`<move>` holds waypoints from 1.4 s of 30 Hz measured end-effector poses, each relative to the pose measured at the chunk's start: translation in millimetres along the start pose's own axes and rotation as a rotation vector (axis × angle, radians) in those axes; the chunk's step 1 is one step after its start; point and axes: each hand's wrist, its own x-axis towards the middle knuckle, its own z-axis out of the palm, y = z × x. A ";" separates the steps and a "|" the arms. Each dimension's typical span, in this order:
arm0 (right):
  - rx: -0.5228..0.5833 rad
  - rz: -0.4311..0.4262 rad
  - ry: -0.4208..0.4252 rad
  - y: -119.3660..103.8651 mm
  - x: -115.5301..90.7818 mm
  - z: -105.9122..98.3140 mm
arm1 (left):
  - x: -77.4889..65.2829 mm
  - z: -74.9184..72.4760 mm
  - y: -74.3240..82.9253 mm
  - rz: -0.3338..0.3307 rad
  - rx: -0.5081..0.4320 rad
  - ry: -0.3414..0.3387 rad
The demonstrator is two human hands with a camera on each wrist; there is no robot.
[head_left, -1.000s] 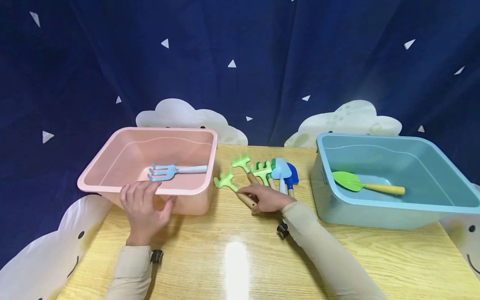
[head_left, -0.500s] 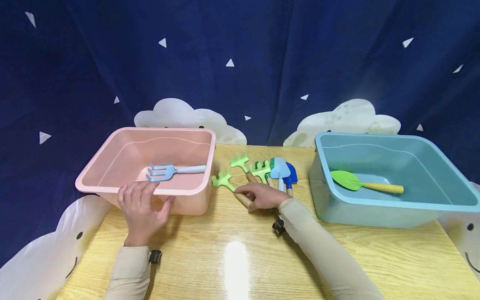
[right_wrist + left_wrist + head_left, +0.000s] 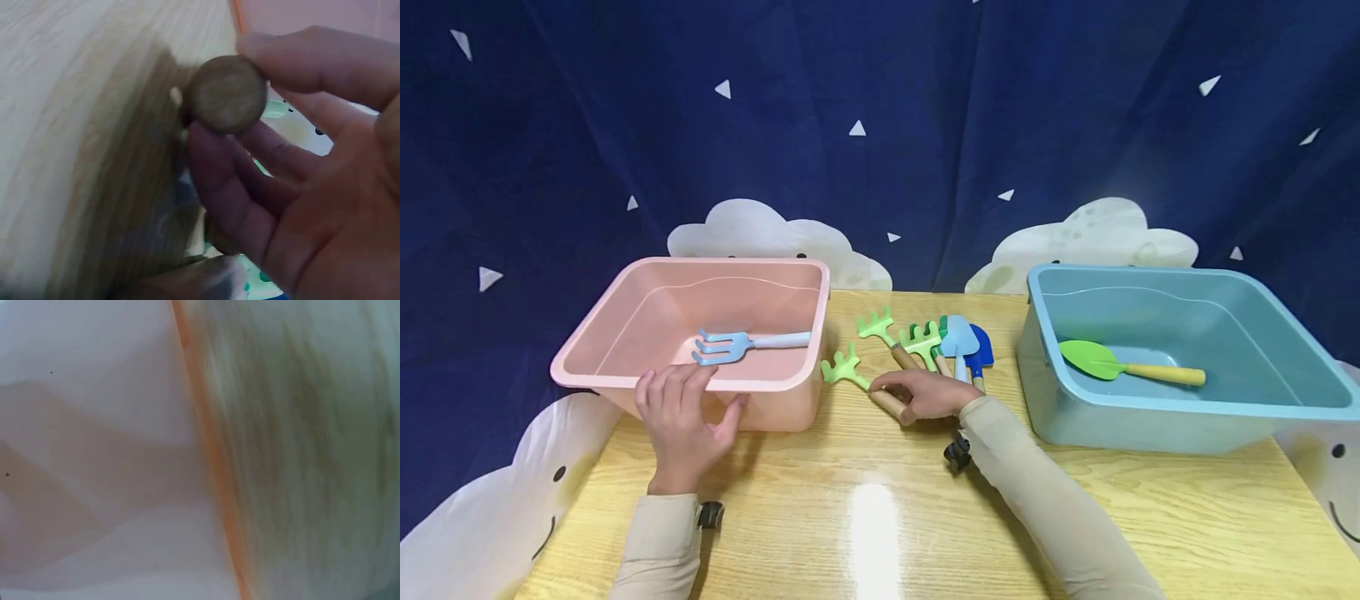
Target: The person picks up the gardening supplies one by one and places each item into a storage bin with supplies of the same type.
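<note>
My left hand [image 3: 681, 421] holds the near rim of a pink tub [image 3: 587, 381], fingers over the edge and thumb on the outside wall. Inside that tub lies a light blue hand rake [image 3: 724, 346]. Between the tubs, my right hand [image 3: 927, 393] pinches the wooden handle of a green hand rake [image 3: 844, 367], its prongs pointing toward the pink tub. The right wrist view shows the round handle end [image 3: 228, 94] between thumb and fingers. Just behind are two more green rakes, one brown-handled [image 3: 876, 324] and one pale-handled [image 3: 922, 341].
A light blue shovel [image 3: 958, 335] and a dark blue shovel [image 3: 982, 345] lie beside the rakes, partly behind the right hand. At right, a blue tub [image 3: 1187, 407] contains a green trowel [image 3: 1090, 359] with a yellow handle. A dark curtain [image 3: 850, 75] hangs behind the wooden table [image 3: 790, 517].
My right hand's fingers have settled round the green rake's handle, the rake staying nearly in place. The left hand stays at the pink tub's rim. The head view has shifted slightly.
</note>
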 end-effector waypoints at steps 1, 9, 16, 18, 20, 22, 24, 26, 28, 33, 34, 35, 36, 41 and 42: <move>-0.003 0.008 -0.003 -0.6 -0.2 -0.2 | -0.3 0.0 0.0 0.000 0.001 -0.002; 0.078 0.058 -0.018 0.9 -1.2 -0.8 | 0.5 -2.0 0.2 -0.008 0.004 -0.004; 0.238 0.081 -0.047 7.1 -1.0 -5.4 | 2.8 -0.2 -0.1 -0.002 0.003 -0.009; 0.240 0.079 -0.043 7.1 -0.4 -5.3 | 3.2 -0.5 0.2 -0.006 0.005 -0.006; 0.235 0.081 -0.032 5.6 -1.0 -5.7 | 3.7 -0.7 0.2 -0.008 0.006 -0.003; 0.207 0.079 -0.015 3.5 -1.7 -5.7 | 4.0 -0.9 -0.1 -0.009 0.007 0.000; 0.182 0.075 -0.006 1.4 -2.4 -5.3 | 3.9 -1.0 -0.3 -0.009 0.008 0.001; 0.166 0.072 -0.005 0.1 -2.8 -4.1 | 3.2 -0.9 -0.5 -0.008 0.009 0.002; 0.164 0.070 -0.011 -0.7 -2.9 -2.5 | 2.2 -0.7 -0.6 -0.009 0.008 -0.003; 0.175 0.087 -0.010 0.3 -3.3 -0.1 | 0.0 -0.3 -0.3 -0.009 0.004 -0.015; 0.174 0.092 -0.009 0.7 -3.3 0.1 | -0.2 -0.4 -0.2 -0.009 0.005 -0.015; 0.176 0.100 -0.008 0.7 -3.6 -0.1 | -0.3 -0.4 -0.2 -0.010 0.004 -0.015; 0.179 0.107 -0.009 0.8 -3.6 -0.1 | -0.4 -0.5 -0.1 -0.010 0.004 -0.014; 0.197 0.115 -0.006 3.6 -4.0 -1.1 | 0.3 -0.4 0.3 -0.013 -0.001 -0.012; 0.198 0.112 -0.006 4.1 -4.2 -1.3 | 0.6 -0.3 0.4 -0.012 -0.003 -0.012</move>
